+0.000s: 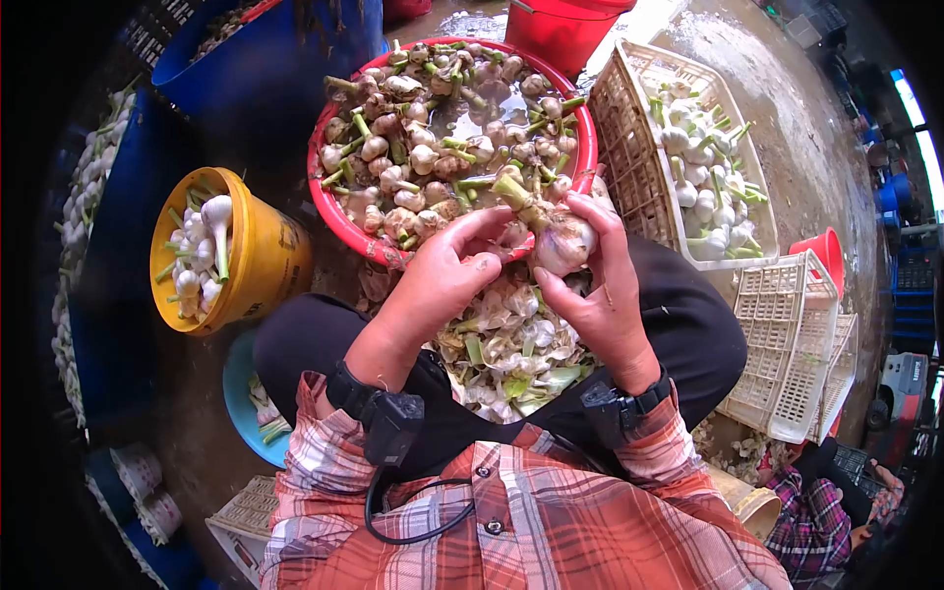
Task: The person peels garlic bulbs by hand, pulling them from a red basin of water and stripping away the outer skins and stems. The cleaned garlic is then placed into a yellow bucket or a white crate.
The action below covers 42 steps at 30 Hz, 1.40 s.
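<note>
Beside a red basin (315, 157) of garlic, I grip a bulb (564, 248) in my right hand's (612, 313) fingers, stem angled toward my left hand (433, 277), presumably for reach; whether those curled fingers grip anything, I cannot tell. Loose skins (511, 344) lie below, likely for containment.

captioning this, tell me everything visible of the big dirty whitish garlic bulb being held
The big whitish garlic bulb is tinged purple, its papery skin browner near the thick yellow-green stem, which points away and leftward. The right hand grips it; the left hand is close, contact unclear. It's above pale papery peelings.
</note>
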Each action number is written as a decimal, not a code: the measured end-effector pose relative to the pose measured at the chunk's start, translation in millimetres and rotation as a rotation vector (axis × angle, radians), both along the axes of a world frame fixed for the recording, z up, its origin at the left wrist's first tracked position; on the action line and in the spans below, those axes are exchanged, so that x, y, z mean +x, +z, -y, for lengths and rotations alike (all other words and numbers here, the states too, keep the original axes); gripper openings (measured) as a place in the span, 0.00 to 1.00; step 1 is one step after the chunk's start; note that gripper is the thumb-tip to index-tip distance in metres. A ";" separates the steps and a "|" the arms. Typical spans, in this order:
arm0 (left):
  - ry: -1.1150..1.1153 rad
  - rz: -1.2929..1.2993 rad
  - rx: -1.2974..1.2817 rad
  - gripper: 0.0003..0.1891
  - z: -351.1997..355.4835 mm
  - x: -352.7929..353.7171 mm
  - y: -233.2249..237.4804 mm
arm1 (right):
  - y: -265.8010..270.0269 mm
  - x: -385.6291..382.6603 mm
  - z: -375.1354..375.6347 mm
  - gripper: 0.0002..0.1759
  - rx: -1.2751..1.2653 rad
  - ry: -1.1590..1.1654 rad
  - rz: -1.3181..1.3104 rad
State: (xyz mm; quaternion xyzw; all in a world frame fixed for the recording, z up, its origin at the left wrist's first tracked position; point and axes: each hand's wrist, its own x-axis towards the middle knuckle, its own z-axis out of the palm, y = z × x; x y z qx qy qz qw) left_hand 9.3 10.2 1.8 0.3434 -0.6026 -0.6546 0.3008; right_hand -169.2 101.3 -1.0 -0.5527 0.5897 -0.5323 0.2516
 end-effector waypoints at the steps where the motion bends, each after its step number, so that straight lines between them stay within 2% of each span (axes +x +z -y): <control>1: -0.039 -0.182 0.379 0.17 0.7 -2.8 6.3 | 3.2 2.7 0.5 0.39 -0.040 -0.028 -0.194; 2: -0.037 -0.182 0.374 0.17 4.2 -4.8 1.0 | 8.2 4.7 1.5 0.39 -0.083 -0.010 -0.341; 5: 0.004 -0.203 0.528 0.18 8.5 -11.7 -11.3 | 2.9 17.1 3.1 0.41 -0.118 -0.009 -0.409; 10: 0.046 -0.253 0.503 0.14 7.5 -9.3 -16.1 | -6.9 26.6 7.3 0.41 -0.160 -0.067 -0.670; 15: 0.135 -0.253 0.443 0.15 9.1 -13.5 -10.8 | -3.3 28.8 11.6 0.44 -0.182 -0.079 -0.697; 17: 0.121 -0.189 0.217 0.17 13.6 -12.7 -18.7 | -2.7 29.4 11.8 0.40 0.028 -0.003 0.020; 18: 0.119 -0.189 0.217 0.17 12.0 -12.0 -14.1 | -1.8 28.6 8.7 0.40 0.028 -0.005 0.019; 20: 0.067 -0.175 0.288 0.18 11.4 -10.9 -0.7 | 0.2 23.5 5.3 0.43 0.184 0.092 0.827; 21: 0.019 -0.170 0.363 0.17 10.5 -9.2 6.3 | -3.2 20.9 4.1 0.43 0.184 0.089 0.826; 23: -0.024 -0.111 0.329 0.17 13.0 -5.0 2.4 | -13.7 18.6 1.3 0.44 0.099 0.070 0.264; 24: -0.065 -0.051 0.290 0.17 13.4 -2.9 0.9 | -13.6 19.3 1.0 0.44 0.102 0.073 0.269; 26: -0.038 -0.094 0.301 0.17 9.5 -9.1 -0.4 | -10.1 20.0 2.8 0.45 -0.009 -0.002 -0.215; 30: 0.046 -0.163 0.293 0.15 7.7 -12.9 -2.5 | -6.5 26.9 8.0 0.44 -0.124 -0.092 -0.411; 32: 0.068 -0.152 0.297 0.15 11.3 -12.1 -3.9 | -5.0 26.4 7.8 0.44 -0.118 -0.084 -0.416; 34: 0.042 -0.012 0.091 0.16 17.9 -7.8 -7.0 | -4.3 25.8 5.6 0.43 0.150 0.060 0.724; 35: 0.047 0.061 -0.113 0.17 21.1 -4.8 -12.9 | 0.0 21.7 6.1 0.40 0.167 0.120 0.959; 36: 0.047 0.061 -0.113 0.17 20.0 -5.1 -12.6 | -2.7 18.7 7.3 0.40 0.167 0.120 0.959; 38: 0.088 -0.069 0.076 0.16 15.9 -7.5 -11.4 | -10.2 12.6 10.4 0.39 0.175 0.200 1.139; 39: 0.063 -0.190 0.226 0.15 13.9 -11.0 -4.1 | -7.8 15.0 12.1 0.38 0.160 0.188 1.050; 40: 0.063 -0.196 0.222 0.15 12.7 -10.5 -2.2 | -9.4 18.7 12.7 0.41 0.132 0.162 0.942; 42: 0.034 -0.063 0.282 0.16 11.4 -9.1 0.2 | -1.2 32.0 10.3 0.44 0.067 0.091 0.623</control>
